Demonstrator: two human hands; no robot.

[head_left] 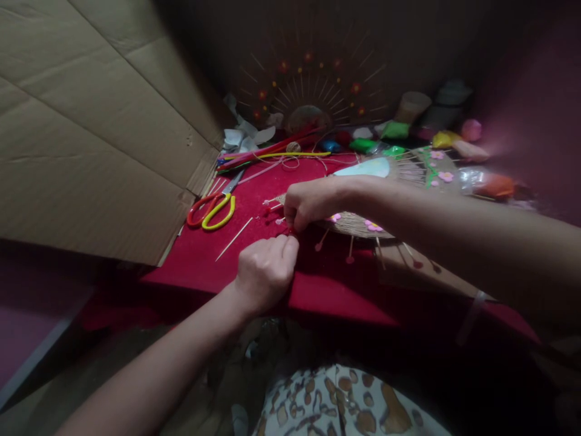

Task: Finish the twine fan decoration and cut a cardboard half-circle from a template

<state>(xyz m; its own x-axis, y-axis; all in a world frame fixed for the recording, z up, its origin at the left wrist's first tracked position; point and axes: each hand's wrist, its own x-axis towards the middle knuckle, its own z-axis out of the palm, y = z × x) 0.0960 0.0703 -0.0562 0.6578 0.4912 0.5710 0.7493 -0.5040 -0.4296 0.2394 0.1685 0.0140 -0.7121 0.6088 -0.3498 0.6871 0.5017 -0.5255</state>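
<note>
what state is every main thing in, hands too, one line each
Left bare hand, closed in a fist, any held item hidden
Right bare hand, curled closed beside it
Brown curved piece with pink flowers, lying down, partly hidden
Scissors with red and yellow handles, lying, blades seemingly closed
Thin pale wooden stick, lying loose
Large brown cardboard sheet, creased, upright

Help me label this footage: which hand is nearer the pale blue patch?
Right. The right hand is just front-left of the pale blue patch; the left hand is farther off, nearer the front edge of the red cloth.
</note>
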